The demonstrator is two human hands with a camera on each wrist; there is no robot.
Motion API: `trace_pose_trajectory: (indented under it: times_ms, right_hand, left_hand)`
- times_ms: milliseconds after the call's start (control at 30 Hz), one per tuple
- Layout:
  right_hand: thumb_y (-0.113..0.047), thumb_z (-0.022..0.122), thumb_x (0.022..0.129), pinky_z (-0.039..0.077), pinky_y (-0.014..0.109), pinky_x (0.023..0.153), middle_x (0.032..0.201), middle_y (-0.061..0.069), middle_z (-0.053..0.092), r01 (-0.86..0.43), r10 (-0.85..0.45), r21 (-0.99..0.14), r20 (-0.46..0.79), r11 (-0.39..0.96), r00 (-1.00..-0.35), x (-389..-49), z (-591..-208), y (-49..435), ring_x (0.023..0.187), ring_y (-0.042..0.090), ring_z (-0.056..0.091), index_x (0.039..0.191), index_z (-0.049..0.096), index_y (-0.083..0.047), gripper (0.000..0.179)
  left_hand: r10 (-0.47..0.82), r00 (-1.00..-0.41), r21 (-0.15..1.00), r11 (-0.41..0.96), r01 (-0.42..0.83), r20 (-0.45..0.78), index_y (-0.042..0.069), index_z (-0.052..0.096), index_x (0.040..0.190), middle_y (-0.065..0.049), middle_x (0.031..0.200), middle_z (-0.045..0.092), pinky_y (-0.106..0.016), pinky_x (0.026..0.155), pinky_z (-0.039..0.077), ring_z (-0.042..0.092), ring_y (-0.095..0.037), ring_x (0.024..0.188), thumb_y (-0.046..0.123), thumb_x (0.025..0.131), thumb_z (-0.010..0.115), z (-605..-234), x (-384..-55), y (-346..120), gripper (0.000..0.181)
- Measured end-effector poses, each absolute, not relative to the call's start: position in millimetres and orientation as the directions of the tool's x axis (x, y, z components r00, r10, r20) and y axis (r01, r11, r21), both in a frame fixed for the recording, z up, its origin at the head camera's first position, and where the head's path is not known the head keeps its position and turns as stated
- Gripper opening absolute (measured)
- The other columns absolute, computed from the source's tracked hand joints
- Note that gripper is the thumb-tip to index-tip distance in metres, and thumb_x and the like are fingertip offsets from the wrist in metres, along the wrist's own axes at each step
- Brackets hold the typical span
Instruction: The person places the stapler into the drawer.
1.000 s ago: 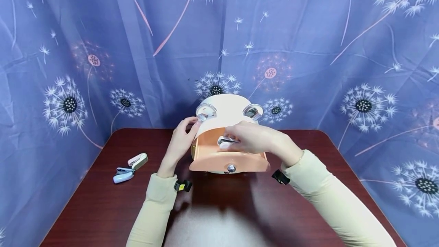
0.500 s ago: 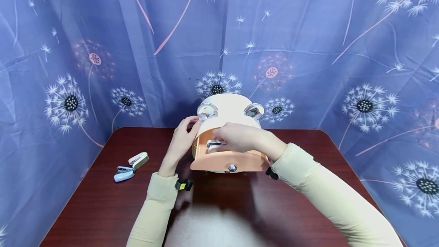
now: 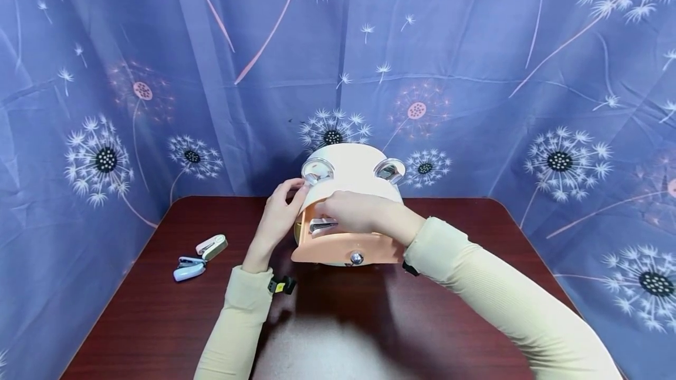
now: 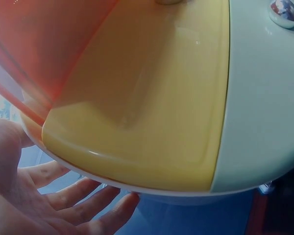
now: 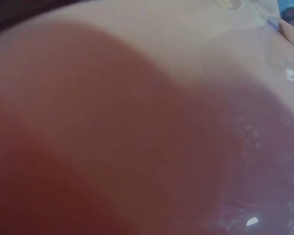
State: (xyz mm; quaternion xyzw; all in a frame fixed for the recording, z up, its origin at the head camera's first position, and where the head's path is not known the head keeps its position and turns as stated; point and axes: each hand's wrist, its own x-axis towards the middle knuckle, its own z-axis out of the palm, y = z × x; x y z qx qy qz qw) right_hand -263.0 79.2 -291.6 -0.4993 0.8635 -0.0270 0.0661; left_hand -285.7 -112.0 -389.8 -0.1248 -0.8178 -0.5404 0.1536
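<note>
A round white drawer box stands on the table with its top drawer pulled out. This orange drawer has a silver knob. My right hand reaches into it and grips a small white stapler near the drawer's left wall; the hand hides part of the stapler. My left hand rests against the box's left side. In the left wrist view its fingers spread loosely along the box's rim, beside a yellow drawer and a green drawer.
A blue stapler and a pink-and-green stapler lie together on the left of the dark red table. Two silver ear-like rounds top the box. A blue dandelion curtain surrounds the table. The right wrist view is mostly blurred drawer surface.
My right hand has moved left and deeper into the orange drawer, carrying the white stapler toward its left wall. The left hand has stayed on the box's side.
</note>
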Motion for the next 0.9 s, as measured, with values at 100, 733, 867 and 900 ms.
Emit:
trace_pose_trajectory:
  times_ms: [100,733,867,900]
  right_hand:
    - [-0.015,0.065,0.094,0.046,0.025,0.073,0.090,-0.007,0.064,-0.856,-0.863,-0.111,-0.087,0.505,-0.498,-263.5,-293.8,79.3,0.079,0.010,0.056,0.111,0.067,-0.015,0.017]
    - [-0.051,0.045,0.101,0.044,0.026,0.091,0.107,-0.017,0.065,-0.684,-0.784,-0.444,-0.074,0.579,-0.616,-261.4,-295.6,105.4,0.099,0.000,0.058,0.121,0.066,-0.026,0.038]
    - [-0.050,0.043,0.102,0.041,0.029,0.098,0.118,-0.012,0.063,-0.622,-0.747,-0.495,-0.090,0.607,-0.658,-255.5,-294.1,114.1,0.109,0.003,0.057,0.133,0.060,-0.021,0.046]
    - [-0.048,0.043,0.102,0.040,0.030,0.099,0.121,-0.010,0.063,-0.617,-0.744,-0.501,-0.084,0.606,-0.663,-254.3,-294.1,116.2,0.112,0.004,0.056,0.136,0.059,-0.020,0.046]
  left_hand:
    - [0.042,-0.922,0.844,0.388,0.371,0.386,0.012,0.062,0.127,-0.006,0.123,0.058,-0.039,0.091,0.049,0.059,-0.021,0.110,0.044,0.098,0.056,-390.3,-286.1,-111.7,0.043]
    - [0.051,-0.925,0.841,0.401,0.363,0.376,0.014,0.060,0.129,-0.006,0.125,0.057,-0.041,0.092,0.048,0.058,-0.021,0.112,0.048,0.098,0.054,-393.1,-286.6,-113.4,0.047]
    - [0.044,-0.924,0.837,0.410,0.362,0.379,0.014,0.060,0.129,-0.005,0.124,0.057,-0.041,0.093,0.047,0.058,-0.021,0.111,0.049,0.098,0.054,-392.2,-287.6,-113.4,0.047]
    - [0.042,-0.924,0.835,0.412,0.363,0.381,0.014,0.061,0.128,-0.005,0.124,0.057,-0.041,0.093,0.047,0.058,-0.021,0.110,0.048,0.098,0.054,-392.1,-287.9,-113.5,0.046]
